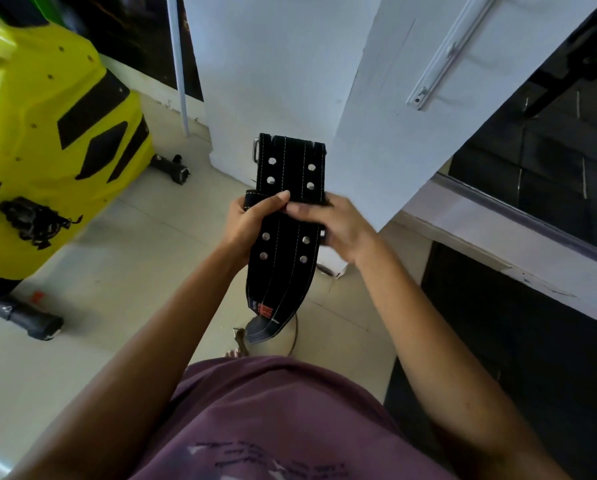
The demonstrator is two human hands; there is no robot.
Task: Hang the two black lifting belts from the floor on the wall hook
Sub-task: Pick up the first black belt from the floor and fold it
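Note:
I hold black lifting belts (pixel 290 168) with white stitching and silver rivets upright in front of me, above the floor. Whether this is one folded belt or two stacked I cannot tell. My left hand (pixel 252 220) grips the left edge at mid-height, thumb across the front. On the right edge my right hand (pixel 335 223) closes its fingers over the front. A metal buckle (pixel 255 149) shows at the upper left of the belts. Their lower end (pixel 273 310) hangs down with a red label. No wall hook is visible.
A white pillar (pixel 273 81) stands just behind the belts, and a white panel (pixel 411 109) with a metal rail leans at the right. A yellow gym machine (pixel 48 140) fills the left. A dark window (pixel 549 188) and dark floor are at the right.

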